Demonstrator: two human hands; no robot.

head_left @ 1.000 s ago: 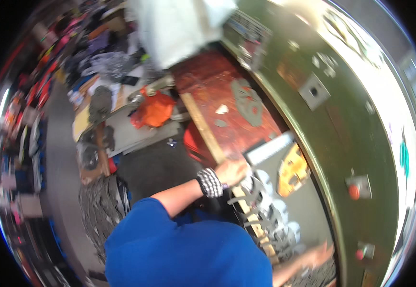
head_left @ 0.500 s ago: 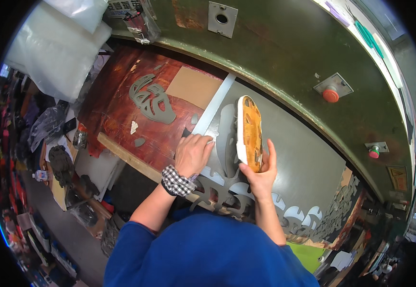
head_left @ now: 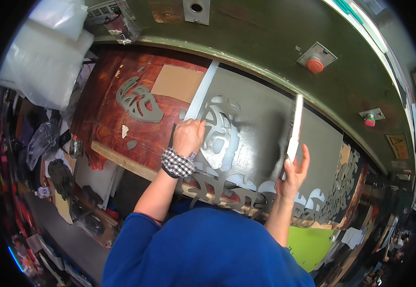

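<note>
In my right hand (head_left: 294,174), a sole-shaped cutting die (head_left: 295,125) stands on edge, its white side wall facing me. The fingers grip its near end, above the grey foam sheet (head_left: 260,110). My left hand (head_left: 189,137), a checked band on its wrist, is closed at the sheet's left edge, fingertips pinched together; what they hold, if anything, is hidden. Just right of those fingertips lies a sole-shaped cut-out pattern (head_left: 217,138), pale board showing through its openings. Grey scrap (head_left: 217,191) with curved holes runs along the near edge.
On the red-brown board (head_left: 103,105) at left lie a cut grey foam sole piece (head_left: 141,103) and a tan sheet (head_left: 179,82). A green machine beam (head_left: 256,38) with a red button (head_left: 314,64) spans the far side. Small offcuts (head_left: 337,198) are heaped at right.
My right hand has carried the die rightward and turned it on edge, uncovering the cut pattern. My left hand has shifted slightly, its fingers now drawn in. The whole view has moved a little.
</note>
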